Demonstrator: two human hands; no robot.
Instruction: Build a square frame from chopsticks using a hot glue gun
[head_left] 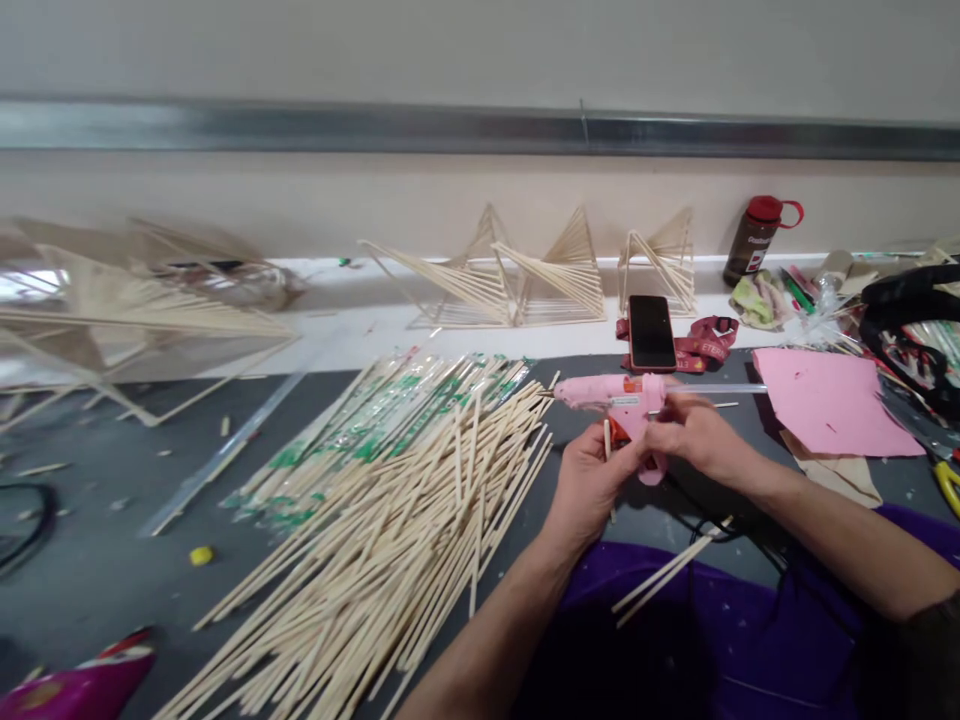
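Curled right hand point(701, 437) round pink plastic glue gun point(626, 400), pinched slim wooden stick point(607, 440) in left hand point(587, 478), had straight pale sticks point(390, 540) heaped left of gun.

Ahead of you, a smartphone point(652, 332) covers part of a red lanyard point(707, 345); farther right, a red-lidded water bottle point(750, 244) stands.

We read "ETER" on the dark-red fabric lanyard point(709, 345); white lettering on the dark, red-capped cylindrical bottle point(750, 245) and a pale label on the pink plastic glue gun point(592, 392) are too blurred
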